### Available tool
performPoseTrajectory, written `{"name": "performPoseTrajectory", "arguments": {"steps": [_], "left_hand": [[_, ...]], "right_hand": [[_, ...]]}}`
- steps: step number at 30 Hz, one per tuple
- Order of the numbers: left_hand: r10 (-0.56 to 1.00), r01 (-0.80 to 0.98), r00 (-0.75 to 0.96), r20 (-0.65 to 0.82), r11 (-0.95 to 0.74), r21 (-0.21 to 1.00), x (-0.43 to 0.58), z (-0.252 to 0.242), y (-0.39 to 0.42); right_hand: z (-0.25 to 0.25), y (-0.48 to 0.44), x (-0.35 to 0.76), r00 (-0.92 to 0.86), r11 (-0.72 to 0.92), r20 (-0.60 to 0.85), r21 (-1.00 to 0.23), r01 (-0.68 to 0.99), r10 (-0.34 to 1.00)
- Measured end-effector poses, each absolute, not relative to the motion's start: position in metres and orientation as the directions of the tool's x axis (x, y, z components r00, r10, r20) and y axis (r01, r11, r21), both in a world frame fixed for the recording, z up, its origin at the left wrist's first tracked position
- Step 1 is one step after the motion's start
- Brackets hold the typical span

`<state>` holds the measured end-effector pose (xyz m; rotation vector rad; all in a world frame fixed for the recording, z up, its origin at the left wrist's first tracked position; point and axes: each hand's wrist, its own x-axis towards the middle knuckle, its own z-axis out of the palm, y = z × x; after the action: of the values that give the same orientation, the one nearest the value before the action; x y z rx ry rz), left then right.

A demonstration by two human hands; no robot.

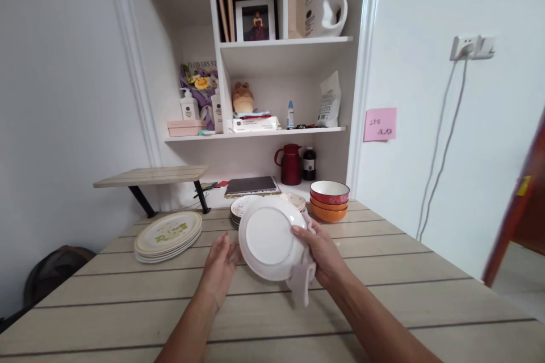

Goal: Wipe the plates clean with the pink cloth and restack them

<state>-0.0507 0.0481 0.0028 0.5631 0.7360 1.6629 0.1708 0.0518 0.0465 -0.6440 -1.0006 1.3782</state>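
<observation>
A white plate (269, 237) is held up over the table with its underside facing me. My right hand (321, 249) grips its right edge, thumb on the underside, with a pale greyish-pink cloth (303, 283) pressed between hand and rim and hanging below. Just left of the plate is my left hand (220, 264), fingers loosely bent and apart, holding nothing; whether a fingertip touches the rim I cannot tell. Behind the held plate, partly hidden, stand a stack of small patterned plates (239, 209) and another pale dish (293, 199).
Large oval plates (168, 235) are stacked at the left, beside a small raised wooden shelf (149, 176). Red and orange bowls (329, 204) are stacked at the back right. A laptop (251, 184), a red jug (290, 164) and a dark bottle (309, 164) stand along the back.
</observation>
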Motion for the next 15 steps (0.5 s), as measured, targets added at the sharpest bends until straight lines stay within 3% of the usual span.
{"name": "performPoseTrajectory", "arguments": {"steps": [3,5,7,10,13,15], "left_hand": [[0.995,-0.681,0.103,0.012,0.062,0.73,-0.046,0.004,0.04],[0.96,-0.666,0.279,0.0,0.193,0.721,-0.044,0.005,0.033],[0.947,-0.644,0.321,-0.028,0.24,0.727,-0.043,0.005,0.028],[0.959,-0.611,0.274,-0.068,0.228,0.758,-0.042,0.008,0.025],[0.971,-0.599,0.227,-0.073,0.199,0.775,-0.041,0.011,0.023],[0.976,-0.594,0.209,-0.066,0.18,0.784,-0.04,0.012,0.022]], "right_hand": [[0.037,0.057,0.167,-0.208,-0.032,0.116,-0.801,-0.598,0.971],[0.029,0.061,0.165,-0.302,-0.099,0.094,-0.82,-0.563,0.949],[0.022,0.066,0.164,-0.337,-0.094,0.08,-0.877,-0.471,0.938],[0.016,0.072,0.166,-0.185,0.138,0.159,-0.983,-0.119,0.97],[0.017,0.079,0.174,-0.031,0.299,0.316,-0.859,0.416,0.948],[0.019,0.084,0.182,0.034,0.31,0.382,-0.794,0.523,0.924]]}}
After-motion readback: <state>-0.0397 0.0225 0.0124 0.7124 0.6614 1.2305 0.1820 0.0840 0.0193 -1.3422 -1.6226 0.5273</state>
